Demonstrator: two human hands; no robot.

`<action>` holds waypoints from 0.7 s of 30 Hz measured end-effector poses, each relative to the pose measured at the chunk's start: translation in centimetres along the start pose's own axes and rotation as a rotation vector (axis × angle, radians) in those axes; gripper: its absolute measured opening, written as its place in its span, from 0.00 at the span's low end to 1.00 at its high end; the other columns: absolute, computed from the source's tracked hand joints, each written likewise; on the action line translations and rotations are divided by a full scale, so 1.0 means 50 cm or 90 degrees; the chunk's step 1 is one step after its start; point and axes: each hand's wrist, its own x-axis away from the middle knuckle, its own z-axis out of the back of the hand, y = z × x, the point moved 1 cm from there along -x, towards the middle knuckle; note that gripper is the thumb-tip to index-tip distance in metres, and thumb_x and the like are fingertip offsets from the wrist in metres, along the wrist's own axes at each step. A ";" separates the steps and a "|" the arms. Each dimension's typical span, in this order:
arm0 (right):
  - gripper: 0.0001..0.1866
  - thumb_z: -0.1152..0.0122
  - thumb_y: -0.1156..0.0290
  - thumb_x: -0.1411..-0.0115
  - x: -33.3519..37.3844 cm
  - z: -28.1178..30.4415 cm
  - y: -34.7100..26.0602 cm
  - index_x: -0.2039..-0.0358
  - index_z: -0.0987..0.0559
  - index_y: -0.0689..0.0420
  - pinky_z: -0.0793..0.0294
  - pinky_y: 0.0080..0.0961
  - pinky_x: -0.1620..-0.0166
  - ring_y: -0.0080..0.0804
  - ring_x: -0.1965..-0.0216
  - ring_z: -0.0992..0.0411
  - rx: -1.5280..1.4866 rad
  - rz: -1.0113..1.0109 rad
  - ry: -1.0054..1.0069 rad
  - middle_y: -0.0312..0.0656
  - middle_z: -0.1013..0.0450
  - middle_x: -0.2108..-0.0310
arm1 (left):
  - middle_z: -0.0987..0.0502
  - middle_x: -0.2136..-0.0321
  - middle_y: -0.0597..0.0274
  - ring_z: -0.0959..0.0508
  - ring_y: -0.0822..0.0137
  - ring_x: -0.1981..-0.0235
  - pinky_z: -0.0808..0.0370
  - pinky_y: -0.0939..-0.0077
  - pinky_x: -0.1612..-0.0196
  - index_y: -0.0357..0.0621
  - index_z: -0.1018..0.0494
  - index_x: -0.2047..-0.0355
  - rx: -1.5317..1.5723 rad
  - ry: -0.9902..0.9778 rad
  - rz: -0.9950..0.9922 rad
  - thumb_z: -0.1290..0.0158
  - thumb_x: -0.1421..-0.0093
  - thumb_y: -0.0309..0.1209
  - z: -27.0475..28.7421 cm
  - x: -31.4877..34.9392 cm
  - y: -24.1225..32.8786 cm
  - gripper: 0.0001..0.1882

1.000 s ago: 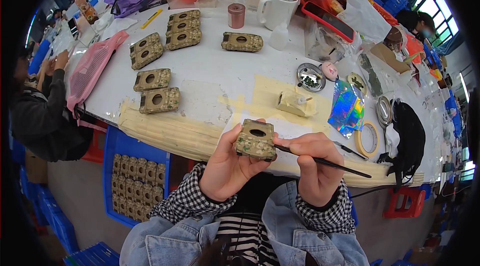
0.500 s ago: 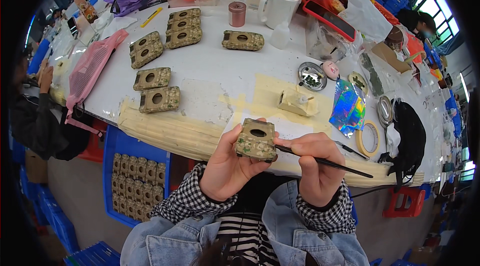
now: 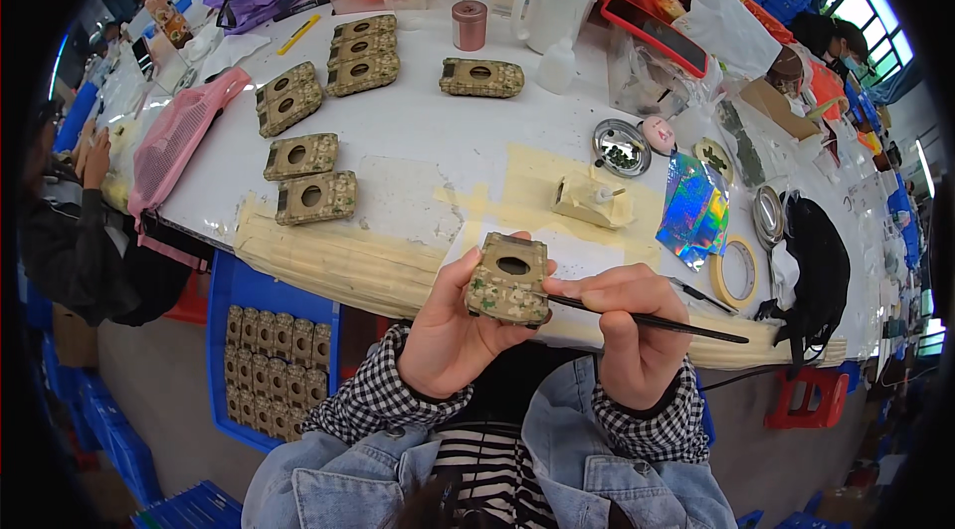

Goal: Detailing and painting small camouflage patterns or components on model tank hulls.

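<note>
A camouflage-painted model tank hull (image 3: 508, 295) with a round hole in its top rests in my left hand (image 3: 445, 340), fingers and thumb closed around it over the table's front edge. Between the thumb and fingers of my right hand (image 3: 637, 325) is a thin black paintbrush (image 3: 686, 328), its tip end against or very close to the hull's right side. The fingers hide the brush's front part. Under the hands lies a white sheet of paper (image 3: 587, 255). Beyond them, on yellow tape, stands a tan block (image 3: 594, 201) with a small white stick on it.
More hulls (image 3: 316, 198) stand on the table's left half, and several fill a blue crate (image 3: 274, 429) below. A dish of green bits (image 3: 622, 148), holographic sheets (image 3: 693, 211), a tape roll (image 3: 733, 272) and a black bag (image 3: 816, 275) lie right. A white mug (image 3: 559, 6) stands at the back.
The brush's rear end has swung slightly up and to the right as my right hand shifts a little. My left hand keeps hold of the hull, almost unmoved.
</note>
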 end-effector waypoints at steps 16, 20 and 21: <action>0.08 0.44 0.73 0.39 0.001 -0.001 0.001 0.65 0.24 0.65 0.28 0.26 0.58 0.33 0.64 0.26 0.003 -0.002 -0.001 0.49 0.23 0.64 | 0.34 0.47 0.46 0.25 0.62 0.54 0.22 0.72 0.54 0.42 0.47 0.39 -0.008 0.008 0.001 0.68 0.33 0.47 0.001 -0.001 -0.001 0.28; 0.08 0.44 0.73 0.40 0.000 -0.001 0.000 0.64 0.24 0.65 0.28 0.26 0.58 0.34 0.64 0.26 0.009 -0.006 -0.005 0.50 0.23 0.64 | 0.35 0.47 0.44 0.25 0.62 0.53 0.22 0.73 0.53 0.40 0.48 0.39 -0.014 0.019 -0.005 0.68 0.33 0.48 0.001 -0.001 -0.002 0.30; 0.08 0.44 0.73 0.40 0.000 -0.001 0.000 0.64 0.24 0.65 0.28 0.26 0.58 0.34 0.64 0.26 0.013 -0.007 -0.007 0.50 0.23 0.64 | 0.35 0.46 0.43 0.25 0.62 0.53 0.22 0.72 0.53 0.40 0.48 0.39 -0.011 0.013 -0.004 0.68 0.33 0.48 0.002 -0.001 -0.002 0.30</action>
